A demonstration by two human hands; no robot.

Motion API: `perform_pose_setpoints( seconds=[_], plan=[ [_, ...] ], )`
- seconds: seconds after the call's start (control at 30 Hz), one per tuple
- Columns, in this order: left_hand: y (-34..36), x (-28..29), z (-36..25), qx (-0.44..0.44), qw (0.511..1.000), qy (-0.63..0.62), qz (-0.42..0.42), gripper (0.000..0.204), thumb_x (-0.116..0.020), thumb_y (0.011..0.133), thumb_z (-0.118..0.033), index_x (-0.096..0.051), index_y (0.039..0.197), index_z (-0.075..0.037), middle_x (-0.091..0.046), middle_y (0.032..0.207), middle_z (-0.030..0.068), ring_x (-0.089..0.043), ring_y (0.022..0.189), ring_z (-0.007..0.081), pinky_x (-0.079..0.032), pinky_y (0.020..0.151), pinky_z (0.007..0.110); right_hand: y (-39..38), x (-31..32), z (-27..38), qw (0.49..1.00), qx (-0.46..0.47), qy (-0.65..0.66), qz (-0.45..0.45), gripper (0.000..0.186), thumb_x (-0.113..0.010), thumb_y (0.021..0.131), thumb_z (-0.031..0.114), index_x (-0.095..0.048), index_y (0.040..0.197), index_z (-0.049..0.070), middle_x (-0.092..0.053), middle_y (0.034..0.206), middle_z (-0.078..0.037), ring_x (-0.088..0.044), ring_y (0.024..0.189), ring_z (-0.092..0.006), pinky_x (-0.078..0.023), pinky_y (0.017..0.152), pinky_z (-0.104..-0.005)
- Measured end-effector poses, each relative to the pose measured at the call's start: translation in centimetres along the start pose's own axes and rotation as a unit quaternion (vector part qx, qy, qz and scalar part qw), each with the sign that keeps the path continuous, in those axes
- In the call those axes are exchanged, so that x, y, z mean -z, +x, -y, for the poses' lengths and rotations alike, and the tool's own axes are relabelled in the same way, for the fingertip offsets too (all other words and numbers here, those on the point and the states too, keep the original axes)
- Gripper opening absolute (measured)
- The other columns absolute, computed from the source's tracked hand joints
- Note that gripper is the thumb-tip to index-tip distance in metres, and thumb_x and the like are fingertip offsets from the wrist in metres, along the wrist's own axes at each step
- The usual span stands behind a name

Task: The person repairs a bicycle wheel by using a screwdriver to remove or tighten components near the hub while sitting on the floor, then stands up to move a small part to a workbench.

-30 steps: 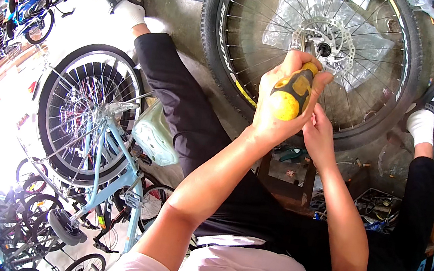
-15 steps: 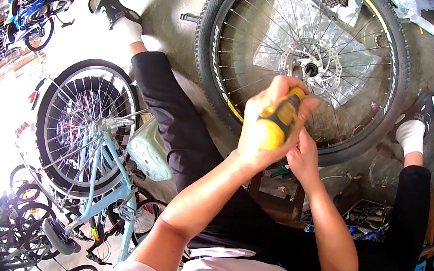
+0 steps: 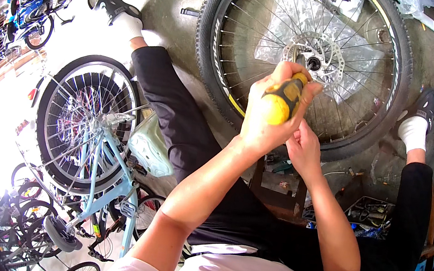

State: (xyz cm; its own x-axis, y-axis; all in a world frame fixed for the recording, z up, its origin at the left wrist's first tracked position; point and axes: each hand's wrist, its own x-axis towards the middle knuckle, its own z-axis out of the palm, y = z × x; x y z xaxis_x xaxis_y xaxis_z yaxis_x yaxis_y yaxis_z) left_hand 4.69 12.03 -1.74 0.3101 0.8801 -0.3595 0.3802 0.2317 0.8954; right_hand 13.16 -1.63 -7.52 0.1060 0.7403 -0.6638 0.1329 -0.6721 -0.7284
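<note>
A bicycle wheel [image 3: 219,75] with a black tyre, spokes and a silver brake disc [image 3: 315,55] lies flat on the concrete floor between my legs. My left hand [image 3: 269,115] is closed round the yellow and black handle of a screwdriver [image 3: 285,98], held upright with its tip pointing down at the hub [image 3: 313,63]. My right hand [image 3: 303,147] sits just under and beside the left one, fingers curled near the tool's shaft; whether it grips anything is hidden.
A light blue bicycle [image 3: 96,174] with a pale saddle stands at my left. More bicycles [image 3: 37,2] are parked at the far left. A small wooden stool [image 3: 275,190] and a tray of small parts [image 3: 371,210] lie under me. Clear plastic sheet [image 3: 345,37] lies below the wheel.
Both hands with the screwdriver dipped toward me, then came back up over the hub; the view has shifted slightly toward the wheel.
</note>
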Motion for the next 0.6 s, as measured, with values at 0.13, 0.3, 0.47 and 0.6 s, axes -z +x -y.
perform_pose_setpoints(
  seconds=[0.13, 0.3, 0.47, 0.6],
  plan=[
    [-1.2, -0.2, -1.9, -0.104, 0.986, 0.126, -0.022, 0.027, -0.079, 0.085, -0.014, -0.059, 0.103, -0.007, -0.067, 0.081, 0.0078, -0.067, 0.068, 0.0209, -0.053, 0.064, 0.031, -0.5, 0.1, -0.4, 0.998, 0.060, 0.002, -0.028, 0.026, -0.065, 0.092, 0.022, -0.060, 0.112, 0.006, -0.067, 0.086, -0.013, -0.067, 0.073, -0.0268, -0.052, 0.068, -0.0366],
    [-2.9, -0.6, -2.5, -0.077, 0.991, 0.104, 0.034, 0.035, -0.076, 0.081, -0.008, -0.057, 0.110, -0.005, -0.066, 0.092, 0.0149, -0.070, 0.080, 0.0349, -0.055, 0.066, 0.038, -0.1, 0.4, -0.8, 0.997, 0.050, -0.037, 0.043, 0.028, -0.064, 0.090, 0.023, -0.059, 0.111, 0.005, -0.068, 0.098, -0.016, -0.066, 0.094, -0.0383, -0.052, 0.076, -0.0431],
    [-2.5, 0.0, -2.1, -0.035, 0.989, 0.141, -0.023, 0.031, -0.079, 0.086, -0.014, -0.058, 0.107, -0.006, -0.066, 0.081, 0.0110, -0.069, 0.068, 0.0237, -0.054, 0.061, 0.034, -0.2, -0.2, -1.1, 0.994, 0.105, -0.036, -0.024, 0.023, -0.064, 0.095, 0.021, -0.058, 0.109, 0.004, -0.067, 0.089, -0.012, -0.067, 0.070, -0.0263, -0.053, 0.065, -0.0374],
    [-1.6, -0.2, 0.3, -0.027, 0.999, -0.012, -0.044, 0.023, -0.073, 0.092, -0.016, -0.057, 0.105, -0.005, -0.060, 0.067, 0.0069, -0.058, 0.057, 0.0191, -0.048, 0.057, 0.029, -0.2, -0.2, -0.5, 0.999, 0.034, 0.006, -0.006, 0.026, -0.064, 0.096, 0.025, -0.060, 0.112, 0.005, -0.067, 0.086, -0.010, -0.066, 0.069, -0.0233, -0.053, 0.065, -0.0356]
  ],
)
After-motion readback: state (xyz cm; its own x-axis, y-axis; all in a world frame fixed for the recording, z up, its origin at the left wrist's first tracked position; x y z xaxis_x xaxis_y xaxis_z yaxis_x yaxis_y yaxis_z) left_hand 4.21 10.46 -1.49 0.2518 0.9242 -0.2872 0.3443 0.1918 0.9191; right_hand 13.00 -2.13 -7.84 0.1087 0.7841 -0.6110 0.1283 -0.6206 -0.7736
